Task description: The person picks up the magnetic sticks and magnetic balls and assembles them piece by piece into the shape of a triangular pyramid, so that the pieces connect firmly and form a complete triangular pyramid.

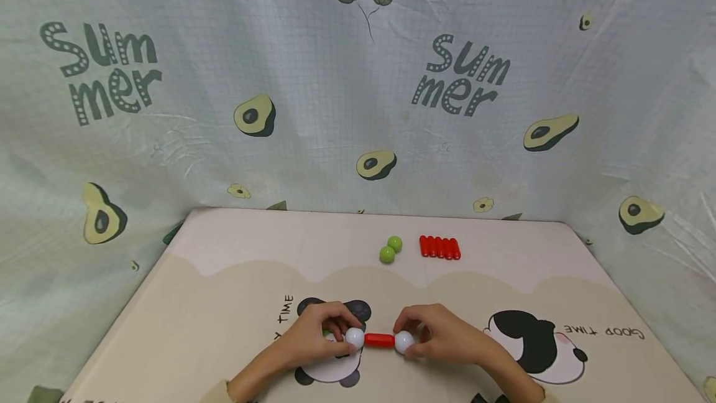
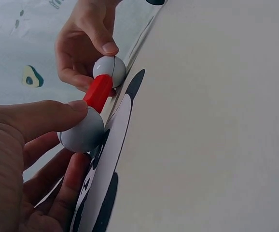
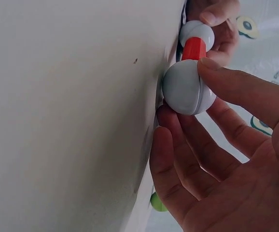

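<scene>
Two white balls are joined by a short red rod that lies level between them, low over the printed table. My left hand pinches the left white ball between thumb and fingers, with the other fingers spread beneath in the left wrist view. On the other end, the right white ball is held by my right hand, its thumb on the ball near the rod and its fingers underneath. A bit of something green peeks out between the left fingers, mostly hidden.
Further back on the table lie two green balls, one nearer and one behind it. Several red rods lie side by side to their right. A patterned cloth hangs behind the table's back edge.
</scene>
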Tool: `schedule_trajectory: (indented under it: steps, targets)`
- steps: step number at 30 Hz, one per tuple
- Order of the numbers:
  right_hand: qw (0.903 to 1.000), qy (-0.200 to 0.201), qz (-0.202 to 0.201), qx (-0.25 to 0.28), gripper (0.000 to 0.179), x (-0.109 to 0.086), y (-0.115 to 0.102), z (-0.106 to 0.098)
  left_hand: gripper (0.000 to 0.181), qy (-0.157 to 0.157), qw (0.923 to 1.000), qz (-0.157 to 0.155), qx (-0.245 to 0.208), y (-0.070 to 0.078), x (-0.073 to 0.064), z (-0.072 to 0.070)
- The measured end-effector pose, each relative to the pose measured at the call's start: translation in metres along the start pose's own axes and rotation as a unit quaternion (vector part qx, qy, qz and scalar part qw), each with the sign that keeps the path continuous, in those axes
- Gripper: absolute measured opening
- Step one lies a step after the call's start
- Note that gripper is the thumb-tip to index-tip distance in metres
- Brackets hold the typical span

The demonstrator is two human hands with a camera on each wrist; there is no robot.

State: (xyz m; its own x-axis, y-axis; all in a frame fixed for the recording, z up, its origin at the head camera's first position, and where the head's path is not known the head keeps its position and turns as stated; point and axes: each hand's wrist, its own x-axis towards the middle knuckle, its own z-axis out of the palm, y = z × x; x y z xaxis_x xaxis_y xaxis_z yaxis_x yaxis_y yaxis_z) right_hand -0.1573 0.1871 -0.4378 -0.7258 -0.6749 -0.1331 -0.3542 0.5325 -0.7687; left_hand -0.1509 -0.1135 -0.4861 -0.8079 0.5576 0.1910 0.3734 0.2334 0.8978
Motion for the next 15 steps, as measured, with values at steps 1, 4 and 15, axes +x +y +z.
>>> schedule_trajectory:
  steps: [1, 4, 15]
  targets:
    - [1.0, 0.001, 0.001, -0.001, 0.025, -0.0001, 0.0, 0.0003, 0.026, 0.0, 1.0, 0.001, 0.0, -0.0002, -0.0001, 0.0]
    - [1.0, 0.002, 0.006, -0.002, 0.024, -0.0004, 0.0001, 0.0007, 0.025, 0.0, 1.0, 0.004, -0.001, -0.0006, 0.0, -0.0001]
    - [0.9999, 0.003, 0.009, 0.007, 0.023, -0.0015, 0.0023, -0.0017, 0.025, 0.003, 1.0, 0.008, 0.001, -0.0003, 0.0006, 0.0002]
